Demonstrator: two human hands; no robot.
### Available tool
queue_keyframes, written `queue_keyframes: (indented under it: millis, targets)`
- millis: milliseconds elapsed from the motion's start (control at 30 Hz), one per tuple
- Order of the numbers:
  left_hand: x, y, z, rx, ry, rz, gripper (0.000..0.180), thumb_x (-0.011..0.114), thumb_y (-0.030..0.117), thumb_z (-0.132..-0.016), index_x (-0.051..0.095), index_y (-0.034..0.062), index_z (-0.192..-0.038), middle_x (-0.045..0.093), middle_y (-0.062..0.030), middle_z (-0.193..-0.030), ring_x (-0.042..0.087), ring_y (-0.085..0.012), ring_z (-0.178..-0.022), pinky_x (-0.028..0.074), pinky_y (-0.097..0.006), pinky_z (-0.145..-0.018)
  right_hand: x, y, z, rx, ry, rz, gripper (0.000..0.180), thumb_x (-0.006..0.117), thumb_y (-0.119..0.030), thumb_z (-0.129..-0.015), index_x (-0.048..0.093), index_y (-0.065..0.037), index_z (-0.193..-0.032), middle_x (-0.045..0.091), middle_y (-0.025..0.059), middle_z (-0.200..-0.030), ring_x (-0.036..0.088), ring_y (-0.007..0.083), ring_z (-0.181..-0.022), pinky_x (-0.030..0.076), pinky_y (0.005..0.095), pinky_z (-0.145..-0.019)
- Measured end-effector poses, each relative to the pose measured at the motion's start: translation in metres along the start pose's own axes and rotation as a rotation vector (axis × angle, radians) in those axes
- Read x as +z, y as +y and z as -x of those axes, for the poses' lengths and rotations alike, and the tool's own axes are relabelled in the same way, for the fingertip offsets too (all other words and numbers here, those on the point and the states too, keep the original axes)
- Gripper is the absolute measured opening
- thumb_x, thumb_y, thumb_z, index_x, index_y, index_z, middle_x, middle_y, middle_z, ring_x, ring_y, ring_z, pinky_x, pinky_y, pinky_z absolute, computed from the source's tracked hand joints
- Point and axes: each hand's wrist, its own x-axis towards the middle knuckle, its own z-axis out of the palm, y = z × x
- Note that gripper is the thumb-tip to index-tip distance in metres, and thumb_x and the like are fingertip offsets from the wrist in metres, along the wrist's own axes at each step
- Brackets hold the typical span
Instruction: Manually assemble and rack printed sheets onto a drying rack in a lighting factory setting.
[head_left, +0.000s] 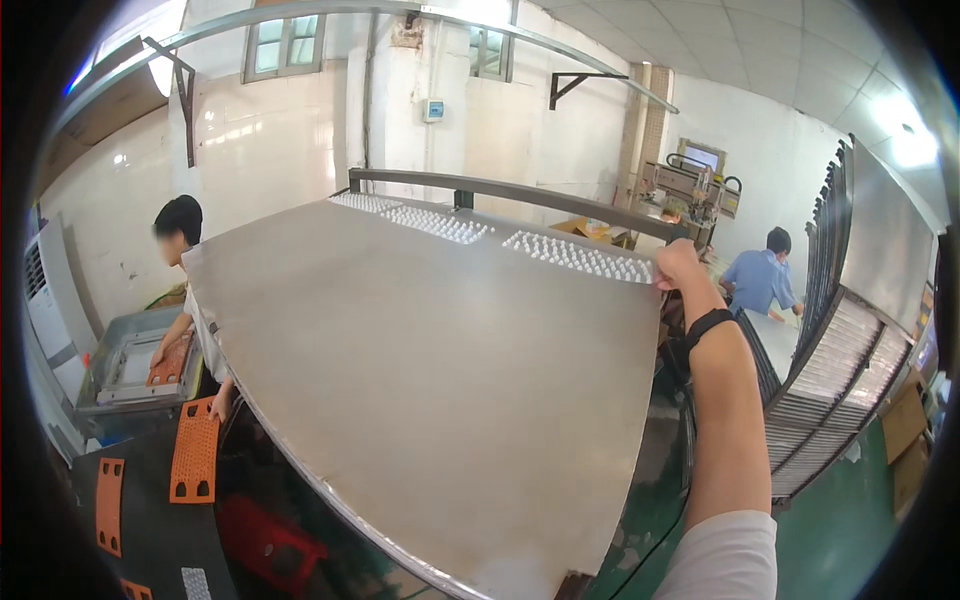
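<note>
A large, flat grey metal sheet [430, 370] fills the middle of the view. Several small white pieces [580, 258] stand in rows along its far edge, split into patches. At the sheet's far right corner is my right hand [677, 265], its fingers curled closed on the edge, close to the last white pieces. My right forearm, with a black band [709, 326] on the wrist, reaches up along the sheet's right side. My left hand does not show.
A dark metal bar [520, 192] runs behind the sheet. On the right stands a rack of stacked metal sheets [835, 380]. At left, a person handles orange perforated plates [194, 452] beside a grey tub [110, 400]. Another person in blue [762, 277] works at far right.
</note>
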Motion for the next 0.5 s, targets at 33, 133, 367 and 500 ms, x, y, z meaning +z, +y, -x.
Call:
queue_keyframes:
  millis: [33,133,367,500]
  targets:
    - [-0.003,-0.001,0.001,0.013,0.006,0.011,0.031,0.051,0.024,-0.087,0.059,-0.0008,-0.105,0.061,-0.0251,-0.098,0.055,-0.0390,-0.090,0.042,-0.042,-0.077,-0.002,0.000,0.004,-0.057,0.038,-0.004,0.020,0.047,-0.004,-0.077,0.059,0.010,-0.070,0.061,0.0209,-0.061,0.062,0.0270,-0.047,0.049,0.0355,-0.038]
    - [-0.017,-0.011,-0.005,0.171,-0.025,0.028,0.031,0.050,0.023,-0.087,0.059,-0.0008,-0.104,0.060,-0.0257,-0.097,0.055,-0.0402,-0.088,0.043,-0.043,-0.076,-0.085,0.101,-0.065,-0.424,0.356,0.779,0.026,0.054,-0.012,-0.067,0.060,0.011,-0.077,0.063,0.0276,-0.080,0.064,0.0379,-0.078,0.050,0.0448,-0.071]
    - [0.001,-0.110,-0.029,0.435,0.110,0.074,0.037,0.045,0.036,-0.090,0.063,0.0040,-0.095,0.062,-0.0219,-0.087,0.058,-0.0396,-0.083,0.046,-0.046,-0.074,-0.104,0.208,0.184,-0.348,0.065,0.555,0.028,0.053,-0.027,-0.079,0.063,-0.004,-0.091,0.064,0.0171,-0.089,0.060,0.0345,-0.086,0.047,0.0424,-0.075]
    - [-0.030,-0.126,-0.032,0.454,0.148,0.103,0.036,0.045,0.033,-0.090,0.063,0.0020,-0.094,0.061,-0.0228,-0.090,0.057,-0.0392,-0.086,0.046,-0.045,-0.075,-0.084,0.294,0.358,-0.156,-0.703,0.709,0.024,0.051,-0.026,-0.081,0.063,-0.005,-0.083,0.064,0.0165,-0.084,0.061,0.0315,-0.082,0.047,0.0413,-0.071]
